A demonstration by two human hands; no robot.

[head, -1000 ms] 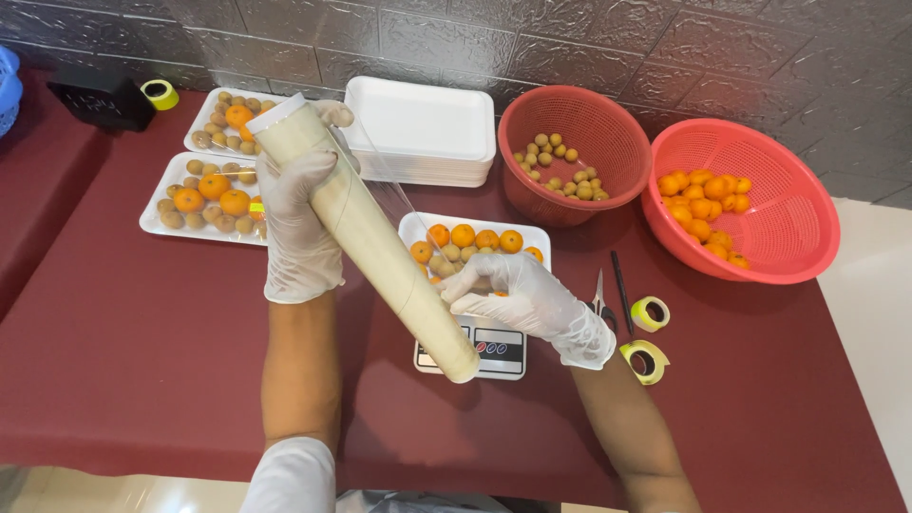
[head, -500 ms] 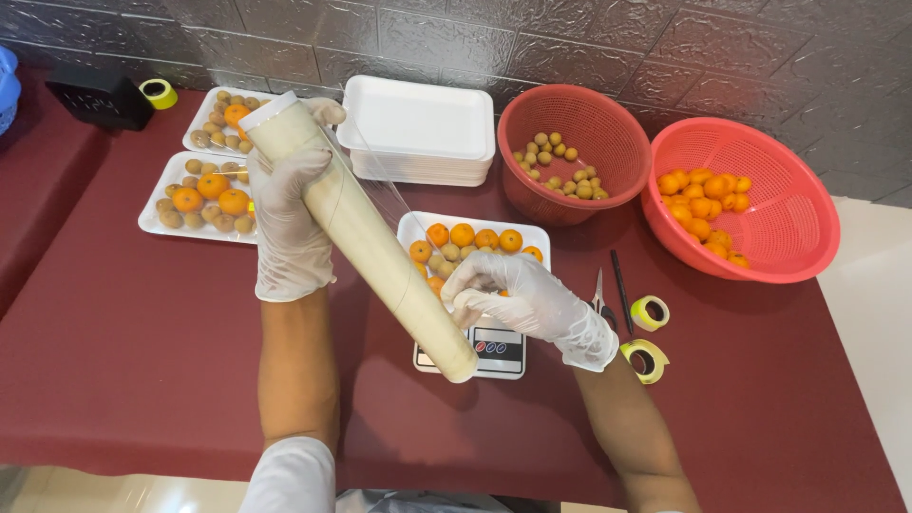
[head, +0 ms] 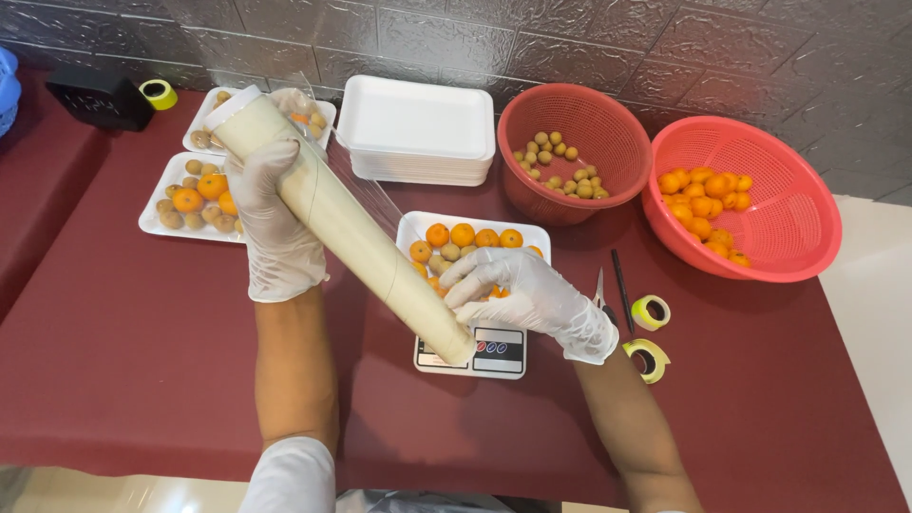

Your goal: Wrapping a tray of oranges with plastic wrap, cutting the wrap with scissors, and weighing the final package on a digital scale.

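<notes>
My left hand (head: pixel 277 223), in a white glove, grips a long roll of clear cling film (head: pixel 356 237) near its upper end; the roll slants down to the right, its lower end above a small kitchen scale (head: pixel 494 353). A sheet of film stretches from the roll toward the white foam tray of orange and brown fruit (head: pixel 513 231) that rests on the scale. My gloved right hand (head: pixel 518 290) lies on the near side of that tray, pressing on the film over the fruit.
Two filled fruit trays (head: pixel 161 217) lie at the left, a stack of empty foam trays (head: pixel 415 133) behind. One red basket (head: pixel 575 123) holds brown fruit, another (head: pixel 788 214) orange fruit. Scissors (head: pixel 600 285), a pen, two yellow tape rolls (head: pixel 651 312) lie at the right.
The roll's upper end has lifted and swung slightly back and left, drawing out more film. My right hand stays on the tray.
</notes>
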